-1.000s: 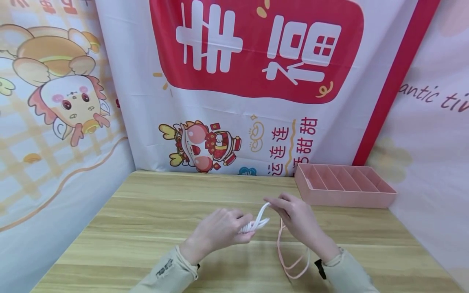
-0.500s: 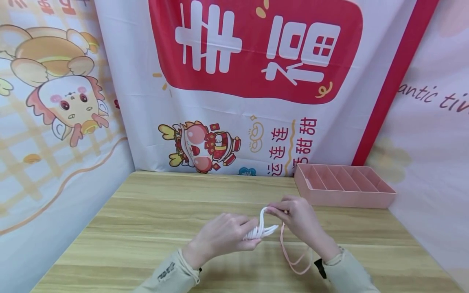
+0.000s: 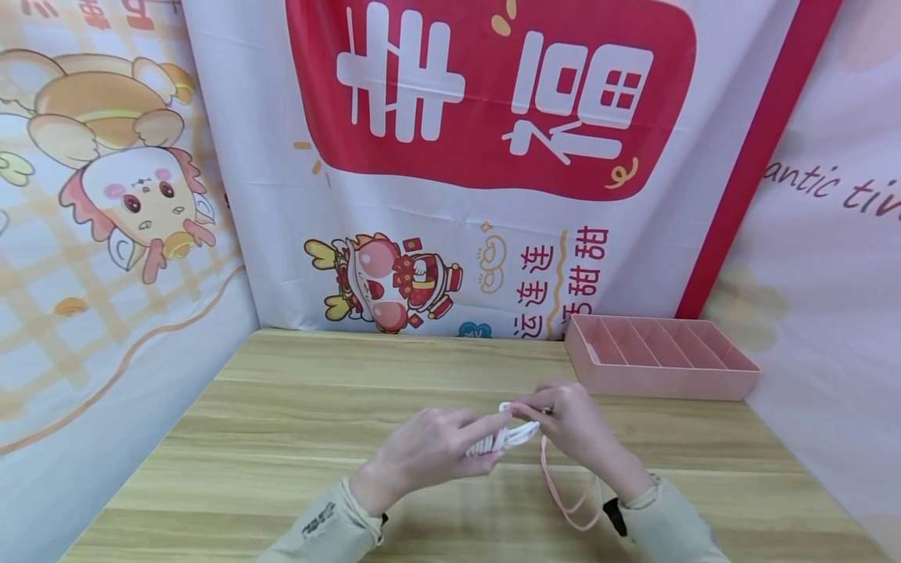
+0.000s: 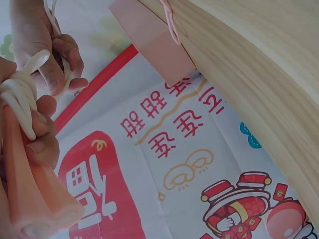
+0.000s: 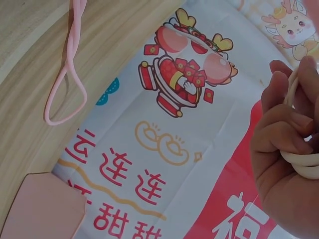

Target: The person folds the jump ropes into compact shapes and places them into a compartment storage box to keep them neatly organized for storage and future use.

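My left hand (image 3: 429, 453) grips a bundled jump rope, its white cord (image 3: 489, 444) wound round in several turns. The left wrist view shows two peach handles (image 4: 42, 199) under the coil, with their ends pointing down. My right hand (image 3: 570, 422) pinches a white strand close beside the coil, and the hands nearly meet. A short white loop (image 4: 36, 62) sticks up from the wraps. Below the right hand hangs a thin pink cord (image 3: 556, 493) ending in a loop; what it is tied to is hidden. Fingers cover part of the coil.
A pink divided box (image 3: 662, 379) stands at the table's back right corner, against the printed cloth (image 3: 493, 188). The wooden table (image 3: 281, 438) lies under both hands. Printed cloth also hangs at the left and right.
My right hand has come down slightly and nearer the left hand. The white loop between them has become shorter. My left hand has shifted a little to the right with the coil.
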A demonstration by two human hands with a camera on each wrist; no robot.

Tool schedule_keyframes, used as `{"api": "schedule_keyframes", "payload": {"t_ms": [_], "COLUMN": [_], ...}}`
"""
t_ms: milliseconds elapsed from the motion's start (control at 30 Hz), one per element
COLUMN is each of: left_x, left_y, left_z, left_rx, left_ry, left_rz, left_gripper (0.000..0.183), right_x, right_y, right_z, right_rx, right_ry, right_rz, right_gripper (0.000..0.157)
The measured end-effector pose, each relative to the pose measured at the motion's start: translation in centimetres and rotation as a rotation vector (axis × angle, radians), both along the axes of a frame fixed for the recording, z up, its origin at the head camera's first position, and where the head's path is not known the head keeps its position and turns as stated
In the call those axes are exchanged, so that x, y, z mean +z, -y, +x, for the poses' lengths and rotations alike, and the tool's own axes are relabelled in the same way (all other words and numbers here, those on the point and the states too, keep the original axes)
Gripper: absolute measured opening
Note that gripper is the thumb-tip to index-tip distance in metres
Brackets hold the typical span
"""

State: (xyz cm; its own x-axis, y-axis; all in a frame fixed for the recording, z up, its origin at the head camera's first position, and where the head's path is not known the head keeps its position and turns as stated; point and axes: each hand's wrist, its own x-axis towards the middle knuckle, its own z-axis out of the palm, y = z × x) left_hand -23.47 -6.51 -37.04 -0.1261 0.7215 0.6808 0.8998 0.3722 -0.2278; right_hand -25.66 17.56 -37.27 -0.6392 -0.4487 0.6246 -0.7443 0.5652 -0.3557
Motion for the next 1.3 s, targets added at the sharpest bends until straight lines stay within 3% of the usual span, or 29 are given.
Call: {"api": "schedule_keyframes", "payload": {"t_ms": [267,533,733,933,1100,1300], "left_x": [0.5,0.6,0.6,0.7,0.8,0.7], "left_y": [0.0,0.2,0.5,0.7,0.8,0.7], "left_z": [-0.1,-0.2,-0.4,-0.5,-0.3,-0.3], "left_rx": [-0.023,0.044,0.110,0.193,0.273,0.343], "left_ry": [0.020,0.047,0.118,0.164,0.205,0.201], "left_rz": [0.111,0.223,0.289,0.326,0.314,0.292], "left_gripper": [0.039,0.036,0.035,0.033,0.029,0.029], "right_x": [-0.4,-0.8,-0.5,-0.1,-0.1,-0.1], "right_y": [0.3,1.0,1.6,1.9,1.9,1.9], "right_z": [0.1,0.2,0.6,1.1,1.4,1.4], "right_rx": [0.081,0.219,0.227,0.235,0.207,0.185], "right_ry": [0.073,0.080,0.105,0.152,0.148,0.176], "right_rz": [0.049,0.085,0.135,0.184,0.230,0.232], "right_gripper": [0.012,0.011,0.021,0.020,0.019,0.016]}}
